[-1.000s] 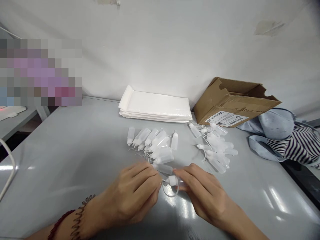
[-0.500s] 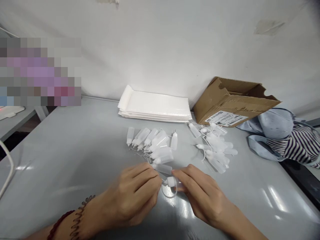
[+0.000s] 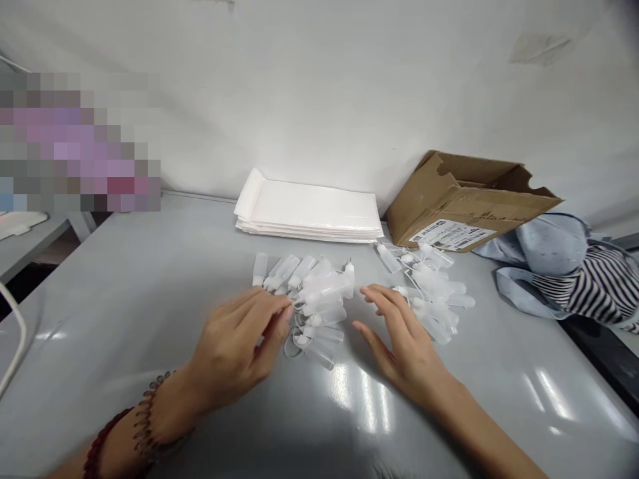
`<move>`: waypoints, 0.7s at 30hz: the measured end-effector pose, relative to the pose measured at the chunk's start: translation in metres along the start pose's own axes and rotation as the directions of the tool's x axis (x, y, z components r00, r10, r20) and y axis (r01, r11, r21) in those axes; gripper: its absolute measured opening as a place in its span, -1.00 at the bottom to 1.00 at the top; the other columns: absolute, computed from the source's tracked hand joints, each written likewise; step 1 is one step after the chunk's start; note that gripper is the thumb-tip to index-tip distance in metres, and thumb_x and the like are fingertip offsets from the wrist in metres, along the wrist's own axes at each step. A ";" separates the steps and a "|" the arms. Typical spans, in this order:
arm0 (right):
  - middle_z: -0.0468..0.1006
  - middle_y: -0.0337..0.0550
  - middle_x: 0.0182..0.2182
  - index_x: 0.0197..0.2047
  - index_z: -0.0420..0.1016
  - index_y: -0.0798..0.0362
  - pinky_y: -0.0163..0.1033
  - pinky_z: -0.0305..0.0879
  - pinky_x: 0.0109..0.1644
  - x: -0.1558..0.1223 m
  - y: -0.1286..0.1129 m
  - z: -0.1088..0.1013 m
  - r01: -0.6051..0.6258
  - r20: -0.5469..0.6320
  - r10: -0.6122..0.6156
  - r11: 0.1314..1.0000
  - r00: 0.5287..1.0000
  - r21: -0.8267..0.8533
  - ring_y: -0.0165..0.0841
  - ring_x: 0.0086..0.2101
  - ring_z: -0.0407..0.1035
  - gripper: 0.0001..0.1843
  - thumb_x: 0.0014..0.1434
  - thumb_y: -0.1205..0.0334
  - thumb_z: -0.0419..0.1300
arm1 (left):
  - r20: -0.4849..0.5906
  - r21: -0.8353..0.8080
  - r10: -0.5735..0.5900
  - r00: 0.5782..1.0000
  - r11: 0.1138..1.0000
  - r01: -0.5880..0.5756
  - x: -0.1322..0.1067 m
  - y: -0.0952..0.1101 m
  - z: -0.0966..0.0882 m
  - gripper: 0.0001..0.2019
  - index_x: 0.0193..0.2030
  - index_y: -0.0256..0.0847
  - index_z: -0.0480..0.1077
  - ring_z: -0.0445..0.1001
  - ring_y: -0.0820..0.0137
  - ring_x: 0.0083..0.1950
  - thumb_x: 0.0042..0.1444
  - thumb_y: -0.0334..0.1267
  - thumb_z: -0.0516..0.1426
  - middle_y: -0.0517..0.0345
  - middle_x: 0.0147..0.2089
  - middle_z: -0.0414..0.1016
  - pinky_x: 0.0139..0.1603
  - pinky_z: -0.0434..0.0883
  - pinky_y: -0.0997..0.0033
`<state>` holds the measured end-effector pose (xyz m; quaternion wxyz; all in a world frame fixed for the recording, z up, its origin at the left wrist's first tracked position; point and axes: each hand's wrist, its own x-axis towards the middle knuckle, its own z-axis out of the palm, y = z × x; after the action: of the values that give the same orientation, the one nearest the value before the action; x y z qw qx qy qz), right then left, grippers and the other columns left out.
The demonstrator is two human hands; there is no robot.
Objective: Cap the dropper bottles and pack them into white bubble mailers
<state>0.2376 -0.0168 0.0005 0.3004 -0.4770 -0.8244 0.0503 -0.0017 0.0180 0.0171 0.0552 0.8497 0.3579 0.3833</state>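
Just left of the middle, my left hand [image 3: 234, 342] is closed in a pinch, thumb and forefinger at the tip end of a clear plastic needle-tip bottle [image 3: 327, 289] lying over the pile. The tip itself is hidden by the fingers. My right hand [image 3: 407, 349] hovers right of the pile with fingers apart and nothing in them. Another needle-tip bottle [image 3: 319, 352], with a thin looped strap at its white cap, lies at the pile's near end. Several similar bottles lie around it, and a second heap of bottles [image 3: 434, 289] is beyond my right fingers.
A stack of white padded envelopes [image 3: 314, 206] lies against the wall. An open cardboard box [image 3: 424, 206] leans at the back right. Beside it are a light blue and striped cloth bag [image 3: 554, 253]. A white cable [image 3: 17, 332] hangs over the table's left edge.
The bottle that was between both hands now lies at the near end of the pile. My right hand has opened, and my left hand has moved up and left to another bottle's tip.
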 end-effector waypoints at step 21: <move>0.50 0.08 -0.06 0.06 0.34 0.18 0.02 0.33 -0.03 0.003 0.008 0.005 -0.014 0.244 0.065 0.978 0.968 -0.207 -0.08 -0.02 0.31 -0.59 0.38 0.07 -0.11 | 0.315 0.261 -0.352 0.882 0.925 0.276 -0.004 -0.002 0.004 -0.85 -0.39 -0.18 0.21 0.34 0.40 -0.50 0.19 -0.34 -0.08 0.19 -0.47 0.40 -0.51 0.19 0.44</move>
<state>0.2395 -0.0091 -0.0055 0.1430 -0.5116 -0.8467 0.0312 -0.0017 0.0176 0.0115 0.0911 0.8361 0.5137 0.1693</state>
